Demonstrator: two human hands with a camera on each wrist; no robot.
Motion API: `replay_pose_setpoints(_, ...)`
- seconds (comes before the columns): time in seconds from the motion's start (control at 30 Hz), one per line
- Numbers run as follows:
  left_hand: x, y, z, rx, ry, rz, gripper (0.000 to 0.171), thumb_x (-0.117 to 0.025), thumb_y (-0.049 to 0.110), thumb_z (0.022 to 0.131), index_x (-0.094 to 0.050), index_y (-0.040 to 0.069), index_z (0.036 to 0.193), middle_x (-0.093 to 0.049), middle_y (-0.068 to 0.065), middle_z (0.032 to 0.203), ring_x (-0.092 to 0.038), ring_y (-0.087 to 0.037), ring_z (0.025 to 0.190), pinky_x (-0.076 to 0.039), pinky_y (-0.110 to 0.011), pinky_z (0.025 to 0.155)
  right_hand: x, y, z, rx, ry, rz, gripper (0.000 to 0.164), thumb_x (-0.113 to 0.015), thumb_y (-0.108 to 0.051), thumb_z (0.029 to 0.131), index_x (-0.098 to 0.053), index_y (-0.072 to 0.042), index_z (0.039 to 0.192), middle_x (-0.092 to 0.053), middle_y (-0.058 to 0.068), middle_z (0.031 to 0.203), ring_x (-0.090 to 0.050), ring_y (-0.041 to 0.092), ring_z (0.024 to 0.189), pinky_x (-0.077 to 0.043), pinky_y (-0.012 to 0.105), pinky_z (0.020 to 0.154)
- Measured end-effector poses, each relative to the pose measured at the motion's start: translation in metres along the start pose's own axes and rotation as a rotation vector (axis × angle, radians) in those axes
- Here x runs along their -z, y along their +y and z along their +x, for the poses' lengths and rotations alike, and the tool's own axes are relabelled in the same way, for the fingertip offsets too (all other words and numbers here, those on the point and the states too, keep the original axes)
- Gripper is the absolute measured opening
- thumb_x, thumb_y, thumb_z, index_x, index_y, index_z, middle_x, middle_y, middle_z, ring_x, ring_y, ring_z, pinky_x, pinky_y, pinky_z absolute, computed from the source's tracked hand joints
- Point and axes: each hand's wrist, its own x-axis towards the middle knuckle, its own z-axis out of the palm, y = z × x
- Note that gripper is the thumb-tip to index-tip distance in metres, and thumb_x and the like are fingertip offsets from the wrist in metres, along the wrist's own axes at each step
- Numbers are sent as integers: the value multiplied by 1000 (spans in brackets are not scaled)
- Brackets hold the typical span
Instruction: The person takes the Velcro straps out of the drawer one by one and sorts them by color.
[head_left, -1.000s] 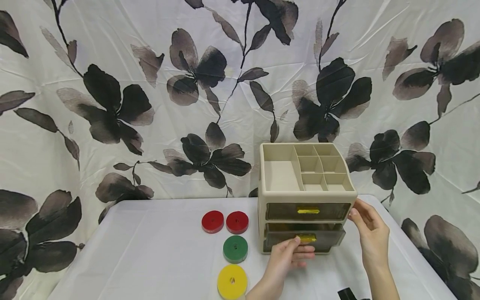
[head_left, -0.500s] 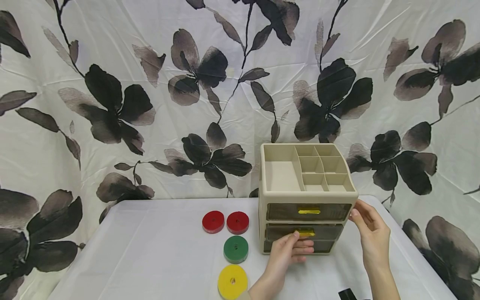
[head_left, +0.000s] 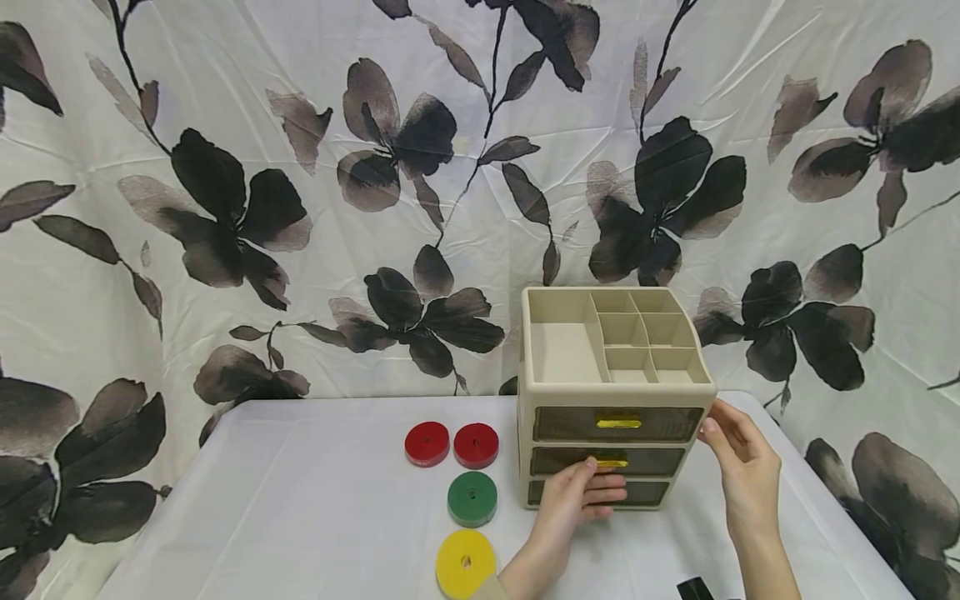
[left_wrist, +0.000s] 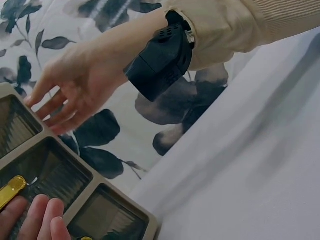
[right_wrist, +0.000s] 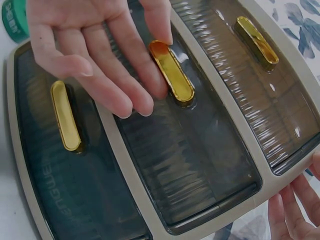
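Note:
A cream desktop drawer organizer (head_left: 617, 392) stands on the table, its three dark see-through drawers all flush. At the middle drawer (head_left: 660, 461), my left hand (head_left: 570, 504) pinches the yellow handle (right_wrist: 172, 72) between thumb and index finger; the other fingers lie loosely in front of the drawers. My right hand (head_left: 747, 475) rests its fingertips against the organizer's right side, fingers relaxed, as the left wrist view also shows. Part of the bottom drawer (head_left: 645, 493) is hidden behind the left hand.
Left of the organizer lie two red discs (head_left: 427, 443), a green disc (head_left: 472, 499) and a yellow disc (head_left: 465, 564). A black object (head_left: 694, 588) shows at the front edge of view. A floral cloth (head_left: 420, 208) hangs behind the white table (head_left: 300, 492).
The middle drawer was pulled partly out and has slid back into the organizer, with the left hand moving inward at its handle. The right hand has stayed at the side.

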Motion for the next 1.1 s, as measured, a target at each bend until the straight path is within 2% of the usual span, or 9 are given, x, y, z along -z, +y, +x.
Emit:
replay_pose_setpoints(0.3,0,-1,-3,4,-20,13,43,-47,43,98,-59,4,112,-73,-15,108,-73,-19,92,-57,-26,77,1,1,0,0,-1,-3,33,-62,-5,91,-60,-1,124,-66,-11,105,-64,0,95,-51,9,79)
replay_pose_setpoints(0.53,1,-3,-9,25,-19,13,41,-50,40,97,-64,6,116,-74,-12,104,-73,-18,91,-57,-27,77,1,0,0,-2,-4,1,33,-61,-4,91,-60,0,124,-66,-10,105,-64,0,95,-51,10,80)
replay_pose_setpoints(0.8,1,-18,-14,54,-23,57,38,-48,35,98,-65,4,112,-75,-9,101,-73,-19,90,-57,-28,75,0,0,0,-7,-9,-12,33,-62,-6,92,-60,-1,125,-66,-11,106,-64,0,96,-51,10,80)
replay_pose_setpoints(1.1,4,-33,-14,97,-31,76,39,-46,35,99,-65,3,111,-73,-15,103,-73,-23,91,-58,-30,74,1,1,0,3,-10,-15,33,-62,-6,92,-60,-1,125,-66,-11,106,-64,0,96,-51,10,80)
